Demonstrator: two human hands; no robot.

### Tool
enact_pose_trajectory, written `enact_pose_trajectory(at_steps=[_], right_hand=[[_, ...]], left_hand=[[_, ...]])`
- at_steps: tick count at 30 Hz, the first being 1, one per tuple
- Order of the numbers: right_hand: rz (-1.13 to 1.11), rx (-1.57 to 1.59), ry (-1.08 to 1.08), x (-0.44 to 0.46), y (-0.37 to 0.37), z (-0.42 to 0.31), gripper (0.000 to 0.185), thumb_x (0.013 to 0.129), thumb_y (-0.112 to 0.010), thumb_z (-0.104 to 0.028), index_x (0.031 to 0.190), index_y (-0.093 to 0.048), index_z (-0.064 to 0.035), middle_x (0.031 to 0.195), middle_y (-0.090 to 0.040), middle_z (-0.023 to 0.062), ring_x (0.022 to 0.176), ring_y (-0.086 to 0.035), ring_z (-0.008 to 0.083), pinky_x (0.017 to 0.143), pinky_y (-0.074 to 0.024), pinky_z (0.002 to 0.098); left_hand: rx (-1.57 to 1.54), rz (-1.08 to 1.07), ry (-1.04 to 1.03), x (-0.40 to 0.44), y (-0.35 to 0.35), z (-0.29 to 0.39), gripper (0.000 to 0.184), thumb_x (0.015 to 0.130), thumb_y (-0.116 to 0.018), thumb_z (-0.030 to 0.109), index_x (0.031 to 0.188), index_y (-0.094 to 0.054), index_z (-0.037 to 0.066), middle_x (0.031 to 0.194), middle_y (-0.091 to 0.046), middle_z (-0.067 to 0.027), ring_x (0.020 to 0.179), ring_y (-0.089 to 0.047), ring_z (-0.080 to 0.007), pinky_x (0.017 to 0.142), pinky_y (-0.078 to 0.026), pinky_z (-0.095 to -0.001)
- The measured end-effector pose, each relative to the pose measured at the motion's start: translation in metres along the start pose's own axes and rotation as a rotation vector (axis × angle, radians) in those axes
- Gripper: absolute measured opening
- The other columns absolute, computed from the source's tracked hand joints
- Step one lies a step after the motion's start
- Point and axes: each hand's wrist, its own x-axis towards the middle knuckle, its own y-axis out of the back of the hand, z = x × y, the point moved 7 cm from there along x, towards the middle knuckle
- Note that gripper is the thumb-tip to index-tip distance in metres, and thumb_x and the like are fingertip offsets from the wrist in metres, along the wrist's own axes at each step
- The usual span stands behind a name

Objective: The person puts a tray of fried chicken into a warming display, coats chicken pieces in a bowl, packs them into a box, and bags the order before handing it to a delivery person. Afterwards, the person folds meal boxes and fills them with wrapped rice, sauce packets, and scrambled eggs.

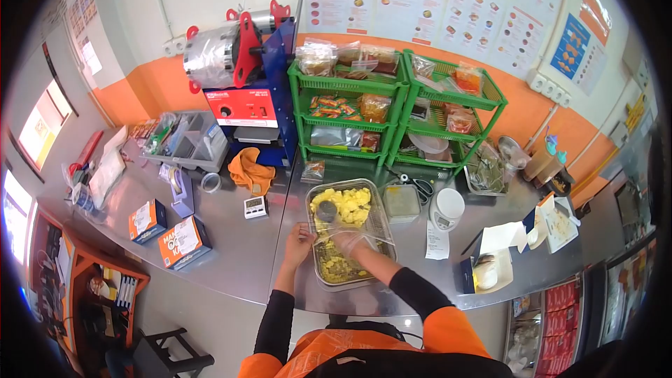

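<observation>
A metal tray (383, 227) holds yellow crumbly food (353, 206), piled at the far end and thinner at the near end. A small dark round cup (326, 211) sits in the food at the far left. My right hand (348, 241), in a clear plastic glove or bag, is over the middle of the tray; its fingers are hidden under the plastic. At the tray's left rim my left hand (302, 235) is closed, with its fingers pinched at the edge of the clear plastic.
Green shelves (350, 123) with bagged goods stand behind the tray. Right of it are a lidded container (402, 203), scissors (423, 187), a white scale (446, 210) and open boxes (490, 266). Left are a timer (255, 207), an orange cloth (250, 171) and two boxes (185, 241).
</observation>
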Motion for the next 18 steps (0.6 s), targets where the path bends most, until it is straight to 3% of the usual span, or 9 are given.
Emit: enact_pose_trajectory(at_steps=[4,7,10,13,16,18], right_hand=[[-0.166,-0.051,0.073,-0.026,0.012,-0.017,0.024,0.079,-0.05,-0.008,0.1,-0.056,0.0021,0.089,-0.063,0.0202,0.083,-0.063,0.0327,0.072,-0.0508,0.0415],[-0.194,-0.094,0.108,-0.066,0.04,-0.034,0.02,0.077,-0.05,-0.008,0.093,-0.057,0.0013,0.084,-0.064,0.0189,0.076,-0.065,0.0321,0.068,-0.0515,0.041],[-0.083,-0.133,0.138,-0.11,0.061,-0.044,0.019,0.076,-0.049,-0.01,0.09,-0.058,0.0012,0.077,-0.064,0.0181,0.07,-0.065,0.0309,0.062,-0.0515,0.04],[-0.109,-0.107,-0.06,-0.129,0.089,-0.047,0.02,0.077,-0.05,-0.011,0.089,-0.061,0.0012,0.082,-0.065,0.0197,0.077,-0.066,0.0314,0.064,-0.0518,0.0415],[0.011,-0.155,-0.095,-0.133,0.095,-0.049,0.024,0.076,-0.049,-0.014,0.092,-0.058,0.0029,0.069,-0.064,0.0166,0.067,-0.065,0.0303,0.058,-0.0504,0.0403],[-0.021,-0.118,-0.11,-0.122,0.076,-0.043,0.024,0.076,-0.049,-0.014,0.091,-0.058,0.0031,0.071,-0.064,0.0171,0.068,-0.065,0.0304,0.059,-0.0505,0.0404]], left_hand=[[-0.162,-0.074,0.17,0.0,-0.001,0.001,0.038,0.08,-0.067,0.014,0.115,-0.052,0.008,0.084,-0.054,-0.0013,0.068,-0.057,-0.0106,0.057,-0.049,-0.0233],[-0.245,-0.077,0.178,-0.003,0.0,0.004,0.041,0.078,-0.069,0.012,0.115,-0.051,0.004,0.085,-0.054,-0.0037,0.068,-0.058,-0.0111,0.054,-0.053,-0.0265],[-0.254,-0.135,0.167,-0.005,0.004,0.013,0.04,0.08,-0.068,0.019,0.113,-0.051,0.003,0.083,-0.056,-0.0045,0.069,-0.06,-0.0121,0.055,-0.053,-0.0264],[-0.291,-0.105,0.242,-0.003,0.006,0.01,0.042,0.083,-0.066,0.026,0.113,-0.049,0.002,0.078,-0.058,-0.0052,0.065,-0.061,-0.0131,0.053,-0.053,-0.0259],[-0.161,-0.008,0.222,0.0,0.012,0.009,0.036,0.085,-0.062,0.031,0.101,-0.055,-0.001,0.067,-0.059,-0.0057,0.056,-0.06,-0.0127,0.047,-0.051,-0.0251],[-0.122,-0.043,0.205,0.001,0.009,0.01,0.032,0.086,-0.061,0.029,0.089,-0.058,-0.003,0.061,-0.059,-0.0063,0.05,-0.059,-0.0123,0.043,-0.05,-0.0248]])
